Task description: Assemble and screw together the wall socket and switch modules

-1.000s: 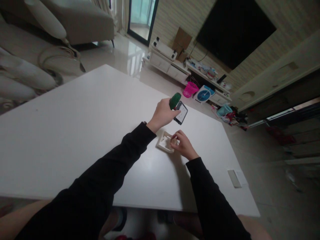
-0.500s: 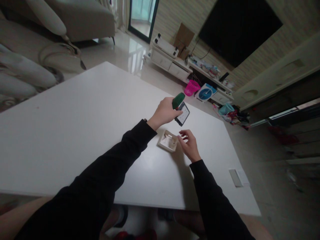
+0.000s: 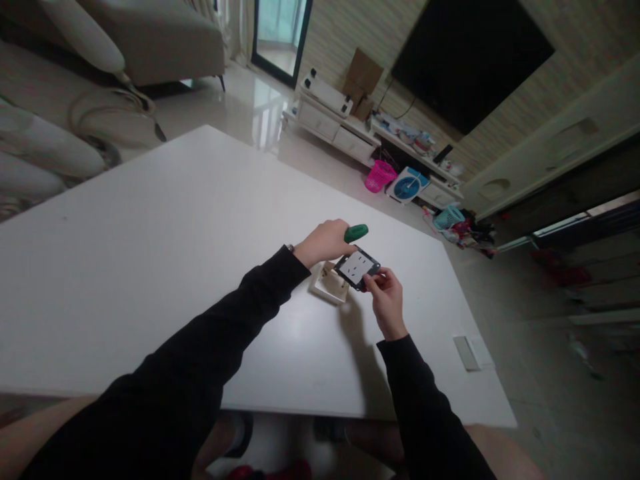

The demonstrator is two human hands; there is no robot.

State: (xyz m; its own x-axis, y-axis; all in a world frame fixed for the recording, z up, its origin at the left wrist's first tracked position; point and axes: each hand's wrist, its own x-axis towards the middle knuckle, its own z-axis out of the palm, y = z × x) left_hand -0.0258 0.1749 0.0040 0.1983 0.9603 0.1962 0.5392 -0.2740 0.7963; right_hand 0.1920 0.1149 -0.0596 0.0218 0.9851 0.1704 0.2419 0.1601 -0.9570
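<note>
My left hand (image 3: 327, 241) is closed, with a rounded green tool handle (image 3: 356, 233) sticking out past its thumb side; the rest of the tool is hidden. A wall socket (image 3: 356, 268) with a white slotted face and black frame is held between both hands, its left edge by my left fingers. My right hand (image 3: 388, 298) pinches the socket's right corner between thumb and fingers. Just below, an open cream mounting box (image 3: 327, 289) sits on the white table (image 3: 200, 267), partly covered by the socket.
A flat rectangular plate (image 3: 466, 353) and a white piece (image 3: 483, 353) lie near the table's right edge. Beyond the table stand a pink basket (image 3: 380, 176), a blue-and-white fan (image 3: 407, 185) and a low TV cabinet (image 3: 325, 123). A sofa (image 3: 170, 43) is at far left.
My left hand has lowered the socket toward the mounting box. My right hand, empty before, has moved up from beside the box and taken hold of the socket's corner.
</note>
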